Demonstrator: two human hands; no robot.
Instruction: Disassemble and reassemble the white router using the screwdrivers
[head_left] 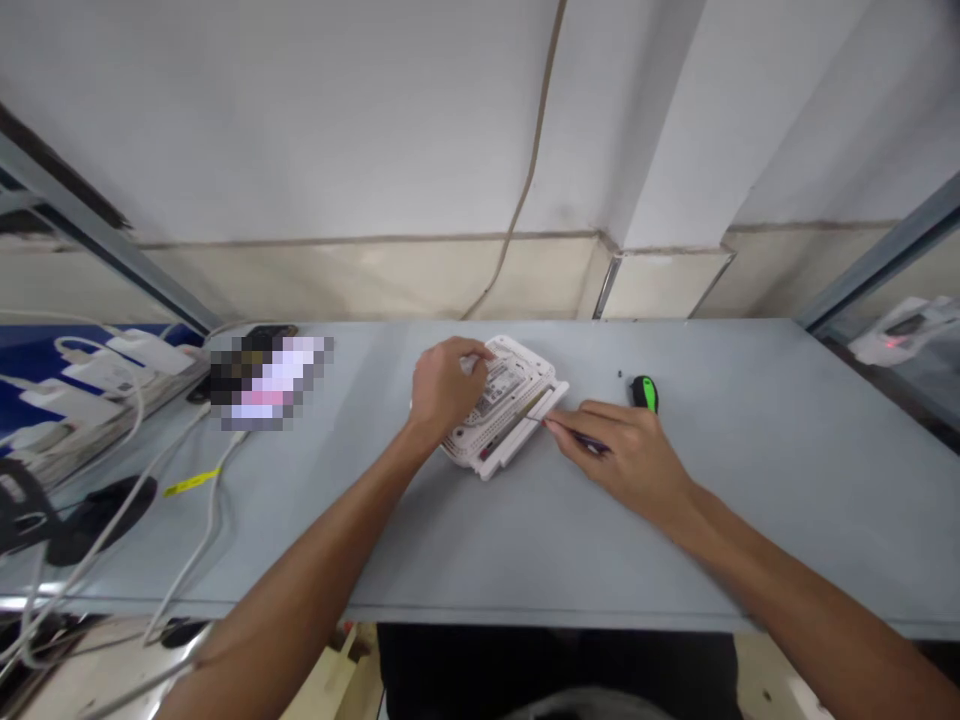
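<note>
A white plastic device housing [517, 355] lies at a slant on the grey table, its vented face and a printed label turned up. My left hand [450, 385] is closed over its left side, fingers curled on the housing and partly hiding it. Pinched in my right hand [626, 445] is a slim screwdriver-like tool [589, 441] with a dark handle and a thin metal shaft. Its tip reaches the long slot along the housing's near right edge. Beyond my right hand lies a black and green handle-shaped object [645, 393], with a tiny dark piece [619, 374] beside it.
On the left, a power strip [90, 430] carries several white adapters with trailing cables [214, 510]. A pixelated phone-like object [274, 385] and a black item [101, 515] lie near them. Metal posts flank the table [570, 560]; a white device [904, 330] shows at far right.
</note>
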